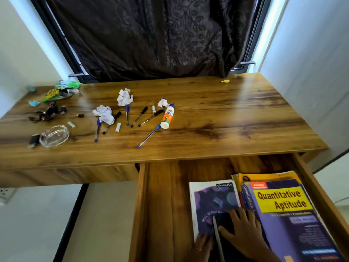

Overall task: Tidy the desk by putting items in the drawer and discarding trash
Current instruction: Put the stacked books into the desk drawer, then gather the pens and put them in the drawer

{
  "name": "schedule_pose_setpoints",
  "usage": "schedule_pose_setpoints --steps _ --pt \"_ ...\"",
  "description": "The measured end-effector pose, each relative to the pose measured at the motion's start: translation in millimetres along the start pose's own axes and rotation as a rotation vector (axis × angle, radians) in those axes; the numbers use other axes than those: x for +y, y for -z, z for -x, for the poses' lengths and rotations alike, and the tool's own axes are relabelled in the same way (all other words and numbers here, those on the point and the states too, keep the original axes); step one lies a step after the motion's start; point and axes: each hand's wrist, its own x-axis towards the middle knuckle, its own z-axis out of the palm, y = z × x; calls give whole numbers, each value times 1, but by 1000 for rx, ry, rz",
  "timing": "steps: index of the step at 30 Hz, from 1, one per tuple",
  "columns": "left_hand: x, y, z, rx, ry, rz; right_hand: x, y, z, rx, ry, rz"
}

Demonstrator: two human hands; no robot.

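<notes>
inside drawer (156,205): books (279,205), maybe tablet (225,235)

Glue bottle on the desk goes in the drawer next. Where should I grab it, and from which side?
Judging by its pose, grip the glue bottle across its orange-labelled middle, coming straight down from above. It lies flat on the desk, so the round body is exposed. A blue pen touches its white end, so keep the grip off that end.

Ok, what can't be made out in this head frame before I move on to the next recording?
- Dark flat item under both hands in the drawer: mostly covered, identity unclear.
- Left hand: cut by the bottom edge, grip unreadable.
- Yellow book: title hidden under the Quantitative Aptitude book.
- Small dark scraps at desk's left: too blurred to identify.
</notes>
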Motion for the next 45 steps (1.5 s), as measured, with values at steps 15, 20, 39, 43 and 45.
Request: schedule_pose_setpoints --steps 15,20,39,43,45 --pt "-3 117 92 -1 258 223 -27 -25 58 8 5 19" --pt "-7 124 119 -33 337 249 -41 -45 79 -36 12 -10" --pt "-195 167 80 -80 -11 312 -191 -90 0 213 -105 -362" --pt "-262 185 69 -21 -48 392 -263 -19 17 267 -269 -472" --pt "-284 193 66 37 -38 390 -288 -6 19 306 -304 -541"
